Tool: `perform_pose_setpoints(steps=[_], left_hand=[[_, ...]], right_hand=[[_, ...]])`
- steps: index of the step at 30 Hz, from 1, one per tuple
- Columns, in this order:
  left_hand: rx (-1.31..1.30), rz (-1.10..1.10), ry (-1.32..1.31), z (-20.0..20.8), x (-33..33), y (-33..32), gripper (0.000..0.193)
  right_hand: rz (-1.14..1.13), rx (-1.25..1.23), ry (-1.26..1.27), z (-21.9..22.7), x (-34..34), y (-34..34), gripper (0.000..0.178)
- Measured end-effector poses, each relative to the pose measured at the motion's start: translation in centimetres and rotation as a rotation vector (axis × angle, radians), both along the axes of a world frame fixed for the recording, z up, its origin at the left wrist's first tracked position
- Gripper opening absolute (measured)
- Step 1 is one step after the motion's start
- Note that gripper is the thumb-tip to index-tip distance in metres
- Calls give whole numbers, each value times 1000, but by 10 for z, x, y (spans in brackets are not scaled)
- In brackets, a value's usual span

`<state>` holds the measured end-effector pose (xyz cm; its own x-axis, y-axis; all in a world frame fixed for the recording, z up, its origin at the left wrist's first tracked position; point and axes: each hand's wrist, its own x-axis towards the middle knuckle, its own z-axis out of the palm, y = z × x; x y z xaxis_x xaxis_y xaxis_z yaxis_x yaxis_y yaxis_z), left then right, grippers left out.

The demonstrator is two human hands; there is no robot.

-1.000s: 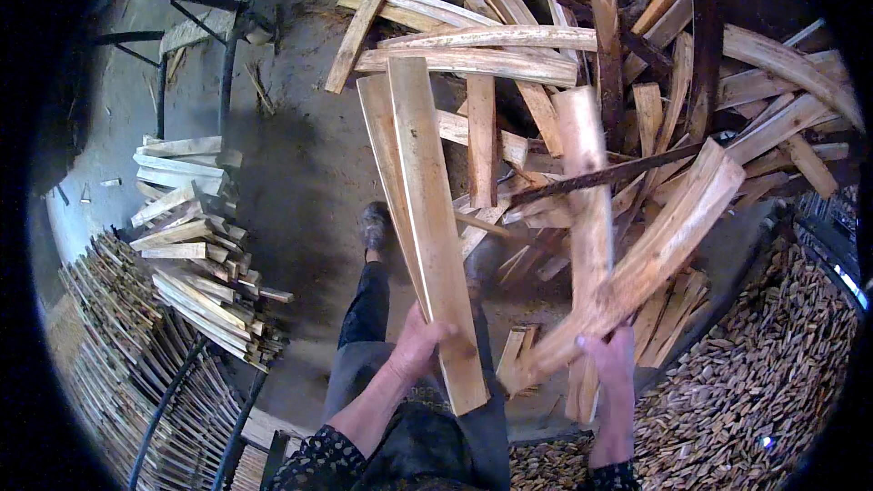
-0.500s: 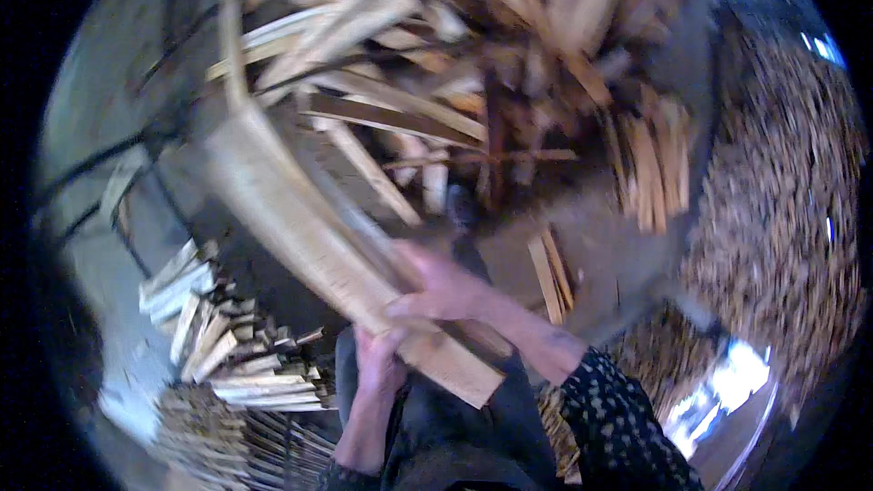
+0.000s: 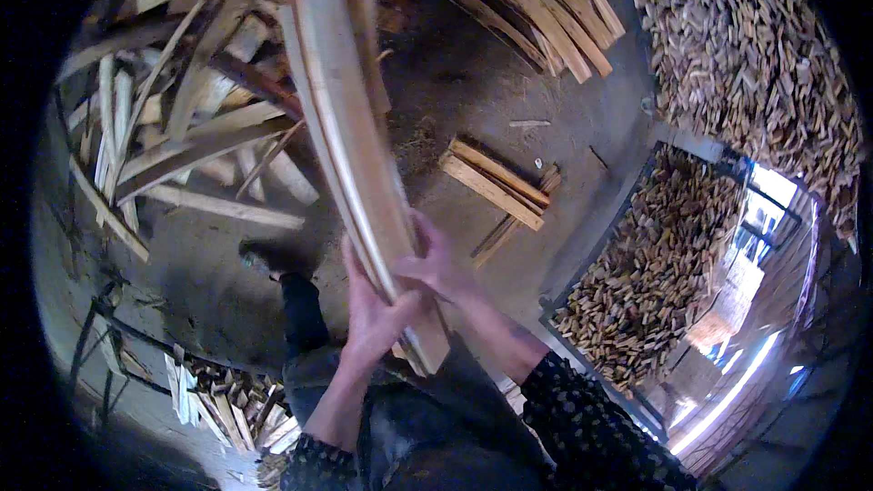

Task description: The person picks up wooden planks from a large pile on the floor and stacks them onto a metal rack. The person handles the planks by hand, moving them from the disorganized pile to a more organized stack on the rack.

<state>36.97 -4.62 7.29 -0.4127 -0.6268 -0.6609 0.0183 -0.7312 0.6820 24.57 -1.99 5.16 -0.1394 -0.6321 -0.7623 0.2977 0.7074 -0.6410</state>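
A bundle of long wooden boards (image 3: 350,109) points away from me, its near end above my lap. My left hand (image 3: 371,309) is wrapped round the near part from the left, thumb across the top. From the right, my right hand (image 3: 432,264) grips the same boards slightly farther up. At least two boards lie face to face in the bundle; my palms hide part of their edges. The far end reaches over the floor beside the heap of loose wood.
A tangled heap of split wood (image 3: 200,127) lies at the left. Several long slabs (image 3: 546,9) rest at the far right, and a few short pieces (image 3: 498,184) lie mid-floor. Stacked firewood (image 3: 746,45) rises on the right. A metal frame (image 3: 136,336) and cut pieces (image 3: 236,409) are at lower left.
The boards have swung from pointing far left to pointing nearly straight ahead, with both hands still round them. My view has turned to the right, so the heap now appears farther left.
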Motion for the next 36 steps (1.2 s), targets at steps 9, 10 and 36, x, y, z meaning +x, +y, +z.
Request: perform_pose_setpoints(steps=[9,10,36], left_hand=[[-173,-522,108,-96,-174,90,89],[-129,-551,193,-109,-182,95,85],[-257,-511,-664,-238,71,-135,30]], right_hand=[[-361,168,338,-40,-162,124,68],[-392,195,372,-63,-181,143,67],[689,126,619,-305,-6,-99,51]])
